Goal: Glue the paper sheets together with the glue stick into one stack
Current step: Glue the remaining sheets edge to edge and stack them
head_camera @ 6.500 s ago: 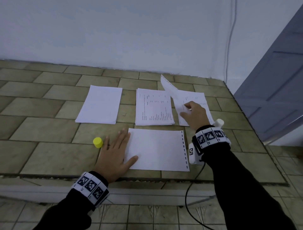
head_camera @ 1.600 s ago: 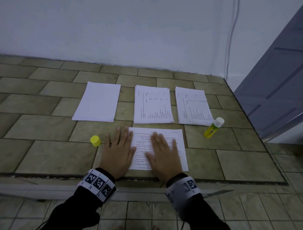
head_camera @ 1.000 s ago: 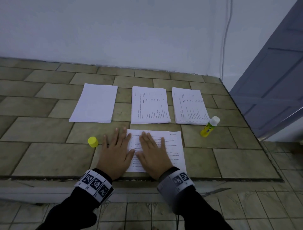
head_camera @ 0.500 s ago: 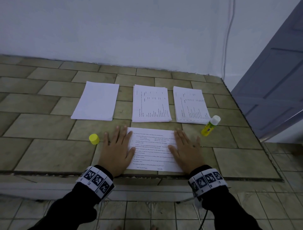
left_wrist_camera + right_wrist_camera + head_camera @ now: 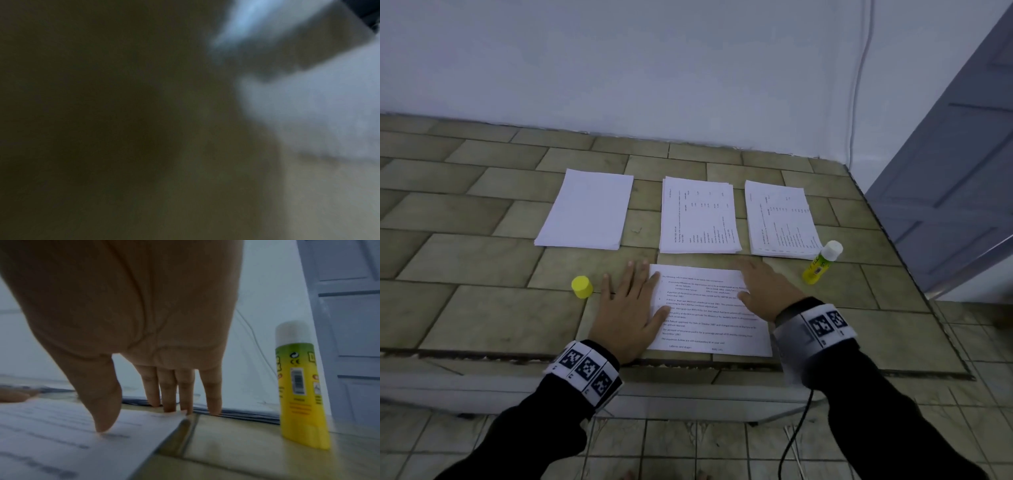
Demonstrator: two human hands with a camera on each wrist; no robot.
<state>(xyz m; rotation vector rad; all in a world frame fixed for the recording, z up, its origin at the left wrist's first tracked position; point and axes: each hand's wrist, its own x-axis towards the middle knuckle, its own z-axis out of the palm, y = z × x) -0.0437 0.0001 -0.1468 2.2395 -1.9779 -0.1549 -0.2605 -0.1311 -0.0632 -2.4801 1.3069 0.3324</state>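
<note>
A printed sheet [image 5: 709, 318] lies on top of the near stack by the table's front edge. My left hand [image 5: 631, 301] lies flat on its left edge, fingers straight. My right hand [image 5: 763, 287] is spread over the sheet's far right corner [image 5: 176, 416], fingertips [image 5: 168, 407] down at that corner. The uncapped yellow glue stick [image 5: 820, 265] [image 5: 298, 386] stands upright just right of that hand. Its yellow cap [image 5: 581, 287] sits left of my left hand. Three other paper piles lie behind: blank [image 5: 589, 209], printed middle [image 5: 698, 216], printed right [image 5: 780, 219]. The left wrist view is dark and blurred.
The tiled table [image 5: 465, 246] ends at a wall behind and a front edge under my wrists. A grey door [image 5: 955, 178] [image 5: 347, 321] stands at the right. A black cable [image 5: 794, 431] hangs from my right wrist.
A sheet from the right pile was laid onto the near stack. My right hand then slid across it from the middle to its far right corner; my left hand stayed flat.
</note>
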